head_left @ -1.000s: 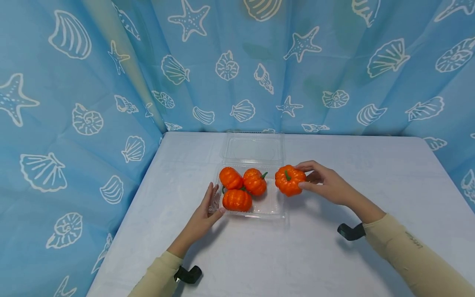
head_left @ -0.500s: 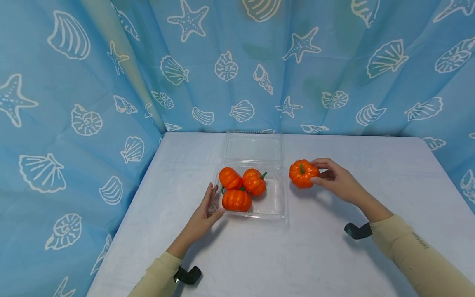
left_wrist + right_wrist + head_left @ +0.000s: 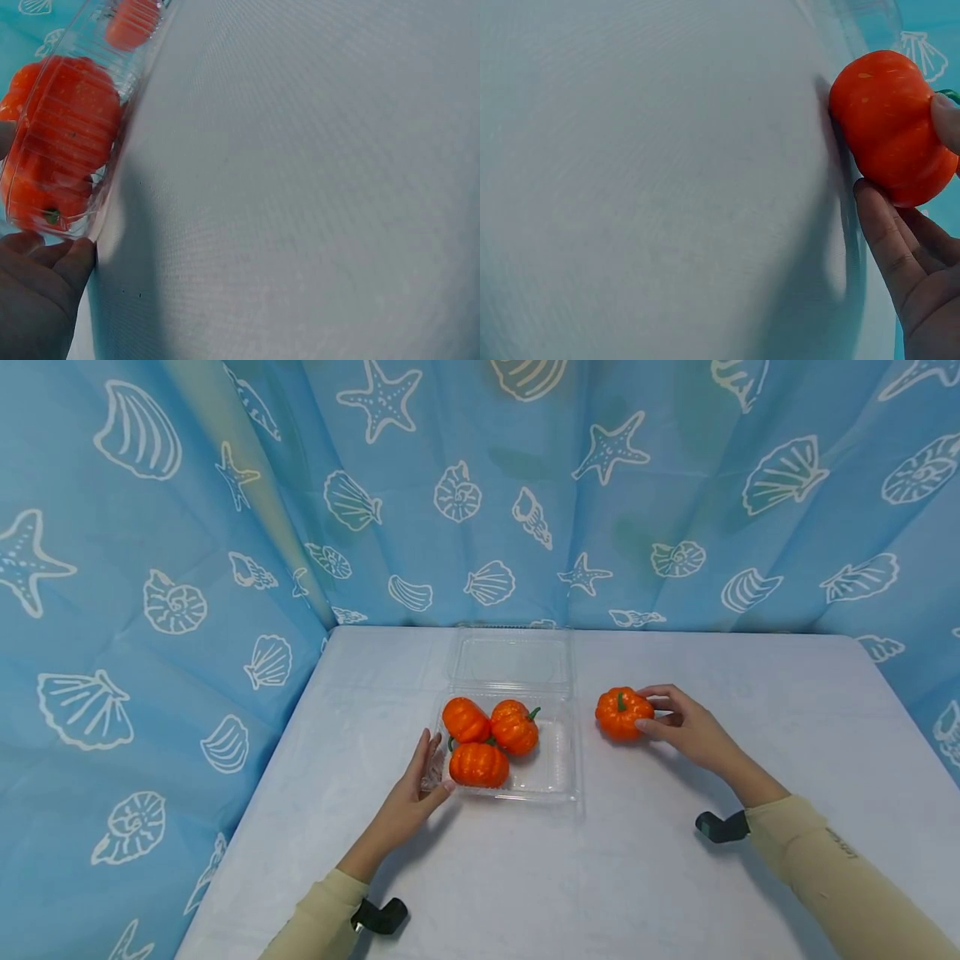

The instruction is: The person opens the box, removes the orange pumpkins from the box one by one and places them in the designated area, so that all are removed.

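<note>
My right hand (image 3: 686,727) pinches a small orange ribbed pumpkin (image 3: 620,713) with a green stem, thumb on one side and fingers on the other. This pumpkin (image 3: 889,127) is at the white tabletop, right of the clear plastic clamshell container (image 3: 558,768); I cannot tell whether its full weight rests there. In the container's left part sit three more pumpkins: one at the back left (image 3: 465,720), one at the right (image 3: 515,727), one in front (image 3: 478,766). My left hand (image 3: 405,802) touches the container's front left corner, fingers straight along the left wall and thumb at the front.
The container's lid (image 3: 512,662) lies folded back behind it, towards the table's far edge. A white cloth covers the table (image 3: 540,885). Behind and to the left hangs a blue curtain (image 3: 420,552) with shells and starfish. A dark device (image 3: 722,827) sits at the right wrist.
My right hand has carried its pumpkin rightwards from over the container's right edge and lowered it to the table beside it. The left hand and the other pumpkins have stayed in place.
</note>
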`<state>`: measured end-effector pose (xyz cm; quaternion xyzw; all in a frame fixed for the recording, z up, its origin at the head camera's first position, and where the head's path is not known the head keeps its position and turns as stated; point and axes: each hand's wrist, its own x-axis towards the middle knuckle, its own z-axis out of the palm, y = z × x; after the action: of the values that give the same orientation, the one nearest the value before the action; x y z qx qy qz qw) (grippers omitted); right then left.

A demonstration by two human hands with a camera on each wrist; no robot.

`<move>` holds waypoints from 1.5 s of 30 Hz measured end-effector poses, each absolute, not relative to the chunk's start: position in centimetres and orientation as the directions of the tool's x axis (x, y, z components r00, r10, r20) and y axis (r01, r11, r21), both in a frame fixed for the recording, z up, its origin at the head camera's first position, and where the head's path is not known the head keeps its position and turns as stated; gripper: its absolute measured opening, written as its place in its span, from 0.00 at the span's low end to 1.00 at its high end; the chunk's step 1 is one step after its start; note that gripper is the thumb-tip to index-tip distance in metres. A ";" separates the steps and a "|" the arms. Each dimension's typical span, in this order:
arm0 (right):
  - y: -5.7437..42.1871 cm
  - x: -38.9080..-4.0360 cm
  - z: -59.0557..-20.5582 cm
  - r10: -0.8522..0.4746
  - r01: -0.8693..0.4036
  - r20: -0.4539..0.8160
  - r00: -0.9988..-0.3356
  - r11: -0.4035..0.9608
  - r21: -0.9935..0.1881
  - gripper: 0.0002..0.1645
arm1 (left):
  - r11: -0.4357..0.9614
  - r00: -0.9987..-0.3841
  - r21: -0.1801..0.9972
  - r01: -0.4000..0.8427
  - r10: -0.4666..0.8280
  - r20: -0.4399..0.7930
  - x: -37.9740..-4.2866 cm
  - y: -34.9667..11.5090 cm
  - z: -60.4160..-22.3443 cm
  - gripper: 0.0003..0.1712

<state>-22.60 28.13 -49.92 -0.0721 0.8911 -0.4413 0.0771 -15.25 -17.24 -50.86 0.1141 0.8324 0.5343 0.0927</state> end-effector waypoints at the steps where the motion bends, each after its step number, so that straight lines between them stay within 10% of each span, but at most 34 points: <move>1: 28.1 -22.6 -50.0 -0.190 -0.054 -0.077 -0.979 0.601 -0.797 0.37 | 0.402 -0.957 0.911 0.091 0.289 -0.031 -15.2 -17.2 -50.8 0.54; 45: 27.5 -22.7 -50.1 -0.144 -0.089 -0.005 -0.990 0.635 -0.767 0.37 | 0.412 -0.959 0.906 0.098 0.283 -0.025 -15.4 -17.4 -51.2 0.54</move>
<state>-22.70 27.51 -50.10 -0.0643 0.9036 -0.4222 0.0325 -15.40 -17.35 -51.16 0.1137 0.8356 0.5303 0.0872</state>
